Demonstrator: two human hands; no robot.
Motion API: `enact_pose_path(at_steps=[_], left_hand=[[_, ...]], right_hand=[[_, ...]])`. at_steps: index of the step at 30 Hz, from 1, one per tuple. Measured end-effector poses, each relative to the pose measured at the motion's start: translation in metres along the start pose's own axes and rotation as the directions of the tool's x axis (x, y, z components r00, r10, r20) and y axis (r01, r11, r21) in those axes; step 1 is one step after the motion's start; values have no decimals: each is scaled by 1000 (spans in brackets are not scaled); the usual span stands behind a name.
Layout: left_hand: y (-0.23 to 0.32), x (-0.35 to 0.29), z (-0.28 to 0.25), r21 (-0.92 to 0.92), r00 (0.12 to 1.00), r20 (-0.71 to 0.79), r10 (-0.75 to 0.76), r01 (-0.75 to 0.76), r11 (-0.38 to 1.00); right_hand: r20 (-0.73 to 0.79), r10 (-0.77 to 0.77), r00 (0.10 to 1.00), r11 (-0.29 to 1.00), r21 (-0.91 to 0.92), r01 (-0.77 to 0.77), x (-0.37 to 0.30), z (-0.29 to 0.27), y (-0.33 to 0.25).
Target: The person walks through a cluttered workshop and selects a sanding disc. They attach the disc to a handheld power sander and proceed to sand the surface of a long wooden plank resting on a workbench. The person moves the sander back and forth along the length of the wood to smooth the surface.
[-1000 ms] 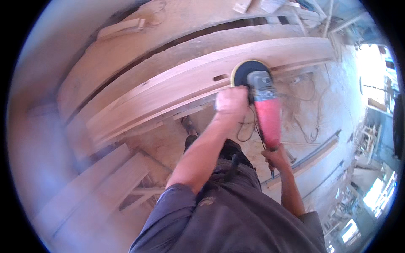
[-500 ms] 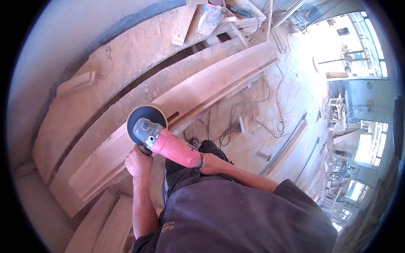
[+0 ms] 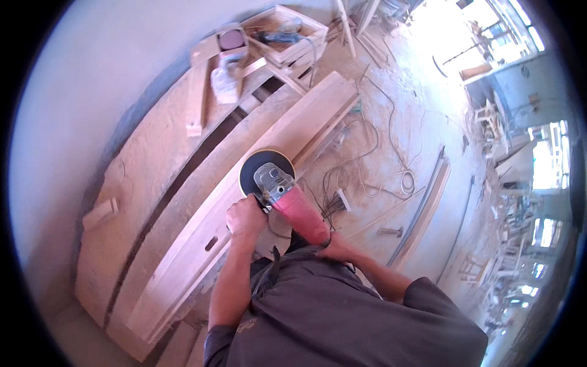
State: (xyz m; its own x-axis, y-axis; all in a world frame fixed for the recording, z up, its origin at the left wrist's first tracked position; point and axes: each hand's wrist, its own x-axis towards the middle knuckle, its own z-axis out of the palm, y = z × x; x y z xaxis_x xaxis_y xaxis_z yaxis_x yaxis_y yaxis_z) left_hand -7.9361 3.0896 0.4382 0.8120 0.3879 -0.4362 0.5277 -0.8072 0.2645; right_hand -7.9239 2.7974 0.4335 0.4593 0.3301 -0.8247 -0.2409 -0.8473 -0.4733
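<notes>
A red angle grinder [image 3: 301, 215] with a grey metal head carries a round black disc [image 3: 247, 174] with a yellow rim. Its disc lies over the upper face of a long pale wooden beam [image 3: 189, 235], and whether it presses on the wood I cannot tell. My left hand [image 3: 246, 215] is closed at the side of the grinder's head, seemingly round a side handle mostly hidden by the fingers. At the tool's rear end, close to my body, my right hand [image 3: 336, 248] grips the body. A dark oval slot [image 3: 211, 243] is cut into the beam, left of the disc.
Under the beam runs a worn workbench [image 3: 137, 202] with a long gap. On it lie a small wood block [image 3: 101, 214], a plank [image 3: 197, 101], a whitish bag [image 3: 226, 82] and an open wooden box [image 3: 312, 27]. Cables [image 3: 367, 177] and timber [image 3: 422, 214] lie on the floor.
Both hands have carried the grinder along the beam toward its far end, past the slot, which now shows on the disc's other side. My view has shifted too.
</notes>
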Motion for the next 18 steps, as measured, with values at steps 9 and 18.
enact_pose_path(at_steps=[9,18], left_hand=[[57,2,-34,27,972,2,-236,236,971],[31,-134,-39,-222,664,-91,-742,713,665]], right_hand=[[322,-276,905,960,41,278,27,-126,-13],[100,-887,452,293,-635,715,166,-153,-103]])
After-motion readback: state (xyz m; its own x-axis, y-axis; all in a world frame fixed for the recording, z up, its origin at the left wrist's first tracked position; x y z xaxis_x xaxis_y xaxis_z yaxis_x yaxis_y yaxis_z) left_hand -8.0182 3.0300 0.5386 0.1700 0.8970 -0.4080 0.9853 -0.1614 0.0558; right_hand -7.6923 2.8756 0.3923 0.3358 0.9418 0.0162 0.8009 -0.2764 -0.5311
